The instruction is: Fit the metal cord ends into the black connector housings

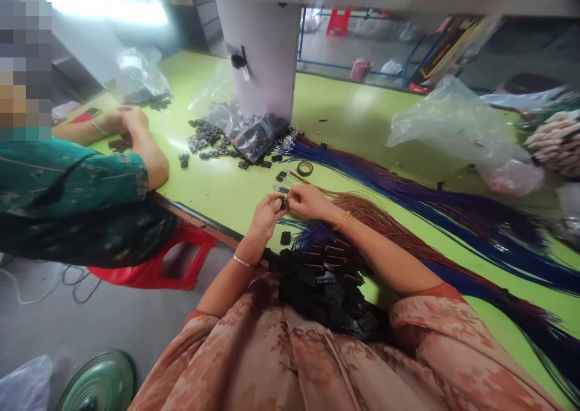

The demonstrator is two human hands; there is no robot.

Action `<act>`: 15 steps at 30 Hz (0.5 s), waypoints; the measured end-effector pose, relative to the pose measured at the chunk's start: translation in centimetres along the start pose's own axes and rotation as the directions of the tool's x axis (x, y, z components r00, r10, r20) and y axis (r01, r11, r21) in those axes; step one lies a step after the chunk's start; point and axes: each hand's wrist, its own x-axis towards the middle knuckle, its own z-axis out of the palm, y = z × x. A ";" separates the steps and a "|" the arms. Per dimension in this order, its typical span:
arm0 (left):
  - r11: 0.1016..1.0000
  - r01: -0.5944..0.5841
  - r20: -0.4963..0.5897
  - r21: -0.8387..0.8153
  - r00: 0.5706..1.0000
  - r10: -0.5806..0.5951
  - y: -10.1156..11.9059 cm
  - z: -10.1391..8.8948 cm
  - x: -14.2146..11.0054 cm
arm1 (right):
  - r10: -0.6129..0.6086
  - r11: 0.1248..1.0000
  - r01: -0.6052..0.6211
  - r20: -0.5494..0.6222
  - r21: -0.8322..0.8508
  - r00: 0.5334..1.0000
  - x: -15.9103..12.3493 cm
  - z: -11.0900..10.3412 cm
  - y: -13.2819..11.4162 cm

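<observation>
My left hand (pixel 267 213) and my right hand (pixel 307 200) meet over the green table (pixel 357 121), fingers pinched together on a small black connector (pixel 283 203). Thin wires run from that connector toward the right. Long bundles of blue wires (pixel 408 190) and brown wires (pixel 389 223) lie across the table under my right forearm. A heap of finished black connectors with wires (pixel 326 284) rests in my lap at the table edge. One loose black connector (pixel 285 237) lies just below my hands.
A co-worker in a green sleeve (pixel 72 175) sits at left, hands on small black parts. Loose black connectors (pixel 208 142) and a plastic bag of them (pixel 251 134) lie by a white post (pixel 265 54). A tape roll (pixel 305 168), clear bags (pixel 453 121), a red stool (pixel 167 266).
</observation>
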 end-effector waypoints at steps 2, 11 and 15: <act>1.000 -0.004 -0.004 0.025 1.000 0.004 0.0 0.0 0.1 | 0.018 1.000 -0.018 -0.007 0.008 1.000 -0.1 0.3 0.0; 0.796 -0.404 0.159 0.451 0.914 0.373 0.8 2.3 -3.6 | 0.072 0.989 -0.079 0.053 0.128 0.996 1.4 -2.3 1.1; 0.463 -0.740 0.627 0.487 0.666 0.405 -0.6 6.1 -8.2 | 0.012 0.995 -0.042 0.301 0.092 0.953 2.5 -3.0 -0.9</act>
